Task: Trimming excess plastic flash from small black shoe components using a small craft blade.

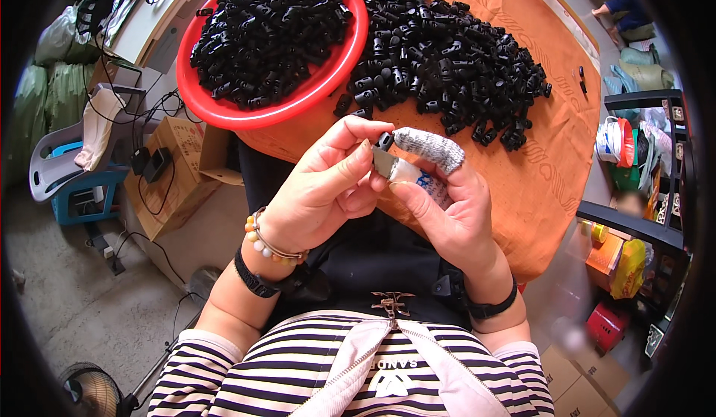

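Your left hand (317, 193) and right hand (447, 208) meet above your lap; fingers (350, 165) closed on one small black plastic clip (384, 141) at the cloth-wrapped fingertip — light, stiff, likely slippery; pinch its flat sides; the rest heap on the bench (552, 178).

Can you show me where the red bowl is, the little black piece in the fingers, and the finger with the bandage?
red bowl (224, 111): head view, bare front rim.
little black piece (384, 141): head view, its middle.
bandaged finger (432, 148): head view, wrapped middle.
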